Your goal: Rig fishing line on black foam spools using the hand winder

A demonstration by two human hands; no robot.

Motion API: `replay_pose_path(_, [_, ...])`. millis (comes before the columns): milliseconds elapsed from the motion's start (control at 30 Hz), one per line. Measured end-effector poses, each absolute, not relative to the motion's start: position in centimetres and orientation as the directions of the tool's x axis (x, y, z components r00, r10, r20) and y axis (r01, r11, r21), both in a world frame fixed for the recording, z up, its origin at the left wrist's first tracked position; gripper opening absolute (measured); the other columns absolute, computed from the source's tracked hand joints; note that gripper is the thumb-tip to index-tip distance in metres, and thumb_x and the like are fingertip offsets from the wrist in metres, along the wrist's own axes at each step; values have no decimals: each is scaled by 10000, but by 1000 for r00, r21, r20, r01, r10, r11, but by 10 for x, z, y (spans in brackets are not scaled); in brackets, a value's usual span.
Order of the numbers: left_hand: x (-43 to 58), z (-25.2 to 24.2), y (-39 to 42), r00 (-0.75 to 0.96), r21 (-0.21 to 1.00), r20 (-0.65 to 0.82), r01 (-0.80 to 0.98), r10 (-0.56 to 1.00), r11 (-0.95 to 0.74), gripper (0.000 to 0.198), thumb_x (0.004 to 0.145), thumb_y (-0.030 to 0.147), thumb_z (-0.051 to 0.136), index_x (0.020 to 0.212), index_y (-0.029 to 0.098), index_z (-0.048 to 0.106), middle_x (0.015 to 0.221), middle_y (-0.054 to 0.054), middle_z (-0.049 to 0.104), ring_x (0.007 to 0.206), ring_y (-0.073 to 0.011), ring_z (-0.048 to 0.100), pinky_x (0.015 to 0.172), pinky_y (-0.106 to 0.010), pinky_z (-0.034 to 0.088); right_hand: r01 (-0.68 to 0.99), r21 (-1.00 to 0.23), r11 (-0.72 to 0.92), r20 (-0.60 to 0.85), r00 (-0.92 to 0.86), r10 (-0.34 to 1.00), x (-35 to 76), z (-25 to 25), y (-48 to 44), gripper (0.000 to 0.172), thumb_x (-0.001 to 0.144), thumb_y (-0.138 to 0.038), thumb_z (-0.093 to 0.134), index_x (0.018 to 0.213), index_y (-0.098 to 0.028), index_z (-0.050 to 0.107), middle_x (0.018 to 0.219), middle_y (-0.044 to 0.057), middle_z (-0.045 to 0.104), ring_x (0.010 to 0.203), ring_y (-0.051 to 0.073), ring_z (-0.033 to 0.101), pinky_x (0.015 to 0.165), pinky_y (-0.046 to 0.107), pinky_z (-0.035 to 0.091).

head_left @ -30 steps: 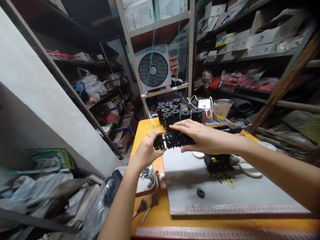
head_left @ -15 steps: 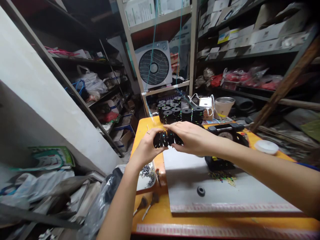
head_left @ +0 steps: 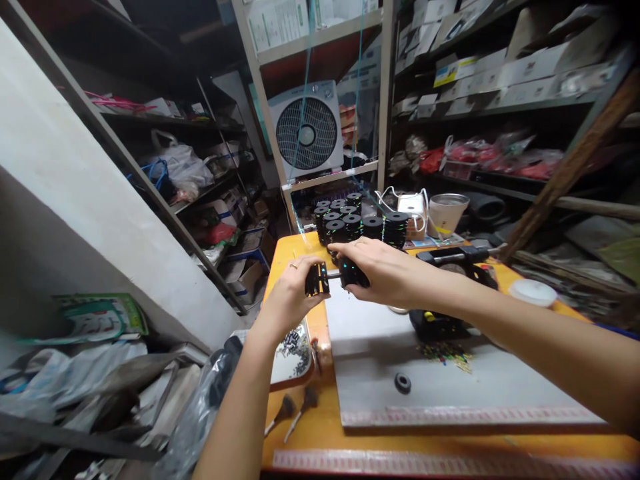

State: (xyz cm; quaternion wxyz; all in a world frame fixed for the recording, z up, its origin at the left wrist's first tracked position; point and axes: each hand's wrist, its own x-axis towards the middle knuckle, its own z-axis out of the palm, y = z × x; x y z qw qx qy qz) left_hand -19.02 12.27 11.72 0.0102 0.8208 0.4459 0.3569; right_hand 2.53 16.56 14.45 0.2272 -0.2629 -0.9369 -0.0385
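Black discs (head_left: 317, 280) on a thin rod (head_left: 334, 275), held up above the table (head_left: 325, 443).
My left hand (head_left: 290, 293) and right hand (head_left: 385, 267) each grip one group between curved fingers and thumb. They look light, stiff, possibly slippery; rims seem best to hold. Table's left edge is near; the board (head_left: 370, 377) gives room rightward.

- You're in a small, cluttered workshop.
- Far right, shelves (head_left: 500, 111) hold cartons (head_left: 533, 72).
- Your orange worktable (head_left: 313, 448) bears stacked black rings (head_left: 352, 231) and loose small parts (head_left: 447, 355).
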Motion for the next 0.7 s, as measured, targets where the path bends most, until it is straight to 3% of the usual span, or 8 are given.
replay_pose_path(367, [-207, 112, 120, 278, 502, 549, 645, 788, -576, 491, 738, 200, 775, 1167, 228, 538, 1113, -44, 618, 1010, -188, 584, 891, -311, 453, 489, -203, 848, 357, -770, 529, 33, 152, 167, 670, 809, -246, 605, 1432, -140, 383, 1109, 142, 636, 1027, 285, 587, 874, 424, 487])
replay_pose_path(600, [-217, 104, 123, 223, 616, 489, 596, 843, -515, 511, 713, 255, 798, 1160, 226, 552, 1093, -49, 627, 1009, -207, 587, 905, -332, 451, 479, -281, 832, 291, -783, 550, 35, 161, 167, 684, 810, -260, 608, 1442, -170, 362, 1171, 127, 639, 1052, 281, 593, 882, 408, 482])
replay_pose_path(700, [-221, 100, 124, 199, 659, 461, 576, 865, -484, 533, 695, 259, 809, 1162, 225, 554, 1101, -49, 625, 1008, -211, 587, 912, -338, 446, 487, -268, 831, 286, -783, 552, 35, 160, 169, 676, 815, -281, 609, 1436, -162, 372, 1111, 130, 657, 1031, 287, 602, 858, 413, 497])
